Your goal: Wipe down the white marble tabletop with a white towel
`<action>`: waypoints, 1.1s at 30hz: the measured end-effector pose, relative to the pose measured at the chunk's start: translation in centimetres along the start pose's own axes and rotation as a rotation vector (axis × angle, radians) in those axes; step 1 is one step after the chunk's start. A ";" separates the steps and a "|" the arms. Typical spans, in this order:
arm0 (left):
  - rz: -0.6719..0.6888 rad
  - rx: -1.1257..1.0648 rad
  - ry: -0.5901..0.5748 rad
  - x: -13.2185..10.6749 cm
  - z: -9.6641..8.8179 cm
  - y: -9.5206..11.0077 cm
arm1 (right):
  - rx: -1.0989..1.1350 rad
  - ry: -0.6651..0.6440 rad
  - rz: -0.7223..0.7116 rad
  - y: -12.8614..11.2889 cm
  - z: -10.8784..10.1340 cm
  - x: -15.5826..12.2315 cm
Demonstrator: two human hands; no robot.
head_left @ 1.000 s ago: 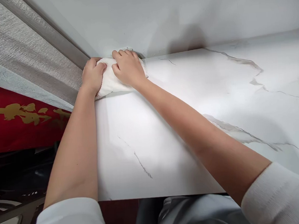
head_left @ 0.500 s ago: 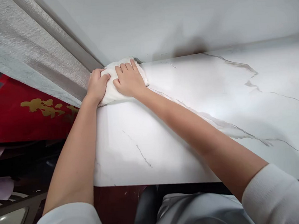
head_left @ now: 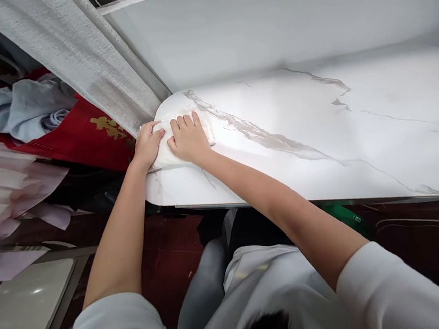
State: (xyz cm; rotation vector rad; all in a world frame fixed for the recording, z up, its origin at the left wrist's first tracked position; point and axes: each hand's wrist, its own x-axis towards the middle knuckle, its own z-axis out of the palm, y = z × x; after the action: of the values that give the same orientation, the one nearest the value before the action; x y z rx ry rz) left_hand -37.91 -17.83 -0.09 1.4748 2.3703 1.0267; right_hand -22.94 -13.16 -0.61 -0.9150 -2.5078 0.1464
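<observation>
A folded white cloth (head_left: 169, 150) lies flat at the left end of a white marble-patterned tabletop (head_left: 275, 104). My left hand (head_left: 148, 145) grips the cloth's left edge, fingers curled over it and the thumb on top. Flat on the cloth's right part rests my right hand (head_left: 189, 139), palm down with the fingers stretched out. Both hands sit close together, and the cloth's middle shows between them.
A pale curtain (head_left: 101, 67) hangs beside the table's left end, and a grey wall (head_left: 269, 23) runs along the back. At left are a red bag (head_left: 83, 129) with bluish fabric (head_left: 32, 108) in it and pink fabric (head_left: 12, 186). Something green (head_left: 347, 220) is under the table.
The cloth and both hands have come away from the back left corner toward the table's front edge. My view has shifted, showing more of the floor and the left side.
</observation>
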 end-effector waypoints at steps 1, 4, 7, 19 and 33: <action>-0.004 0.009 0.005 -0.7 -0.1 0.0 | 0.001 -0.004 -0.006 -0.3 -0.2 -0.6; 0.003 0.022 0.019 -2.7 -0.5 0.4 | -0.001 -0.018 -0.021 -0.9 -0.7 -2.2; -0.016 0.035 0.023 -4.6 -0.9 1.1 | 0.022 -0.025 -0.040 -1.3 -1.1 -3.5; 0.020 0.108 0.017 -10.2 -0.7 3.1 | 0.036 0.036 -0.087 -1.7 -3.0 -8.8; 0.055 0.296 -0.054 -15.4 3.4 10.5 | -0.088 -0.085 -0.113 2.9 -7.5 -14.2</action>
State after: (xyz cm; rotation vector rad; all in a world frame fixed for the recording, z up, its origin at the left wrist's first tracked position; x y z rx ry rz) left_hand -21.07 -26.33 0.79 1.6474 2.5406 0.6573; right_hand -8.28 -20.29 -0.20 -0.8141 -2.6562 0.0396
